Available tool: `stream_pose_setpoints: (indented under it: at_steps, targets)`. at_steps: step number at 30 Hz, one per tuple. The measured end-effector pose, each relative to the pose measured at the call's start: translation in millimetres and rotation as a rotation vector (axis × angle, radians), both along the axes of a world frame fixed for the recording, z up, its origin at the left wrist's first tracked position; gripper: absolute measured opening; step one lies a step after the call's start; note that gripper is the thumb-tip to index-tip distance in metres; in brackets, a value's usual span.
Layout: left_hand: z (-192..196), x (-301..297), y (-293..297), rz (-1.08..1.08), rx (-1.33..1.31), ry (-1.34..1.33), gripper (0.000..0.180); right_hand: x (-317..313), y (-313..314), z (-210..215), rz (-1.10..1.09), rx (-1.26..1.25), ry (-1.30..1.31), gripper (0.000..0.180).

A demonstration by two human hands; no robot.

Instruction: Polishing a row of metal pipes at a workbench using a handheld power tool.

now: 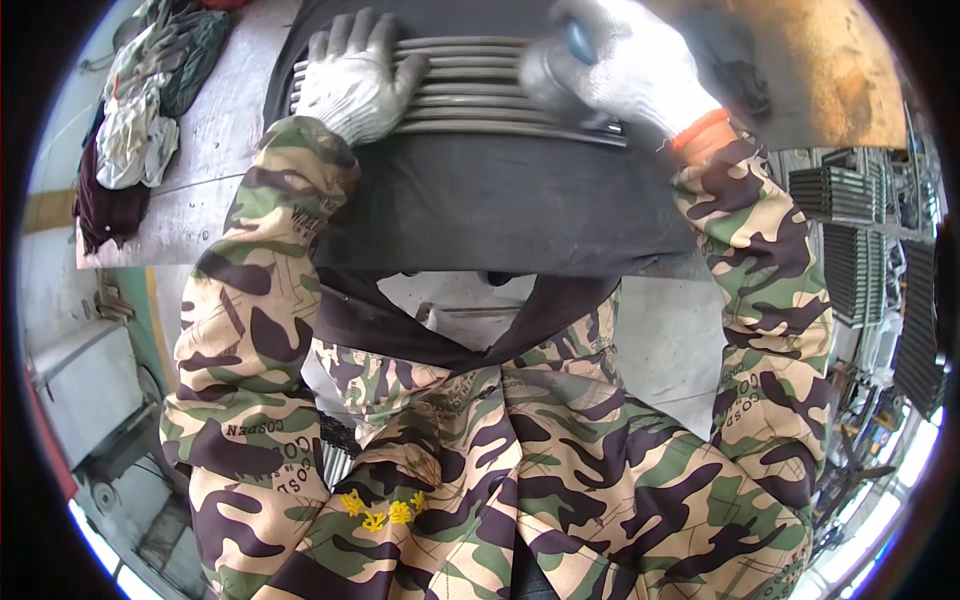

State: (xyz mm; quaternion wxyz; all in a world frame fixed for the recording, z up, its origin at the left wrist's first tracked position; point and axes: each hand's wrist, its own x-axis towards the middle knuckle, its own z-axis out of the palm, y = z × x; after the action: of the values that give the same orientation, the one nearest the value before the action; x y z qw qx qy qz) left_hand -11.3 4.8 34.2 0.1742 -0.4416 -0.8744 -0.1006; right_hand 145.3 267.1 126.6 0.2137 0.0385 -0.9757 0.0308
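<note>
A row of several grey metal rods (470, 88) lies side by side across a black cloth (510, 200) on the table. My left hand (357, 85), in a white glove with grey-coated fingers, rests flat on the left part of the rods, fingers spread. Above their right part is my right hand (640, 70), in a white glove with an orange cuff. Its fingers are curled and smeared by motion. A small rounded blue thing (580, 43) shows at that grip; its kind is unclear. The blurred grey patch beside it hides part of the rods.
Cloths and gloves (140, 110) are heaped on the metal tabletop (225, 190) at the left. A dark bundle (735, 75) lies beyond my right wrist, near a rust-stained surface (840, 75). Racks with stacked dark metal pieces (838, 190) stand at the right.
</note>
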Motion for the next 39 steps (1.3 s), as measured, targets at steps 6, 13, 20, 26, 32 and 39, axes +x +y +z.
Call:
stream_pose_setpoints:
  at_steps: [6,13,20,26,32,39]
  targets:
    - [-2.8,18.9,-6.7,0.003,0.077,-0.007,0.051,13.1,-8.3,-11.0,0.002,-0.016,-0.115,0.038]
    - [-3.9,9.9,-6.0,0.123,0.045,0.015,0.055,-5.2,-27.4,-15.5,0.07,-0.025,-0.114,0.036]
    - [-13.6,13.0,0.3,0.142,0.097,-0.035,0.054,-18.7,-25.7,-16.1,-0.02,-0.037,-0.117,0.035]
    - [-12.1,9.5,12.2,0.189,0.098,-0.099,0.059,-15.0,-39.1,-12.9,0.027,-0.066,-0.112,0.036]
    - [-27.2,24.3,-7.1,0.167,0.127,-0.051,0.058,-22.0,-41.9,-23.7,0.022,-0.049,-0.117,0.034]
    - [-27.0,12.6,9.5,0.181,0.17,-0.013,0.057,-27.2,-33.2,-16.1,-0.017,-0.024,-0.092,0.036]
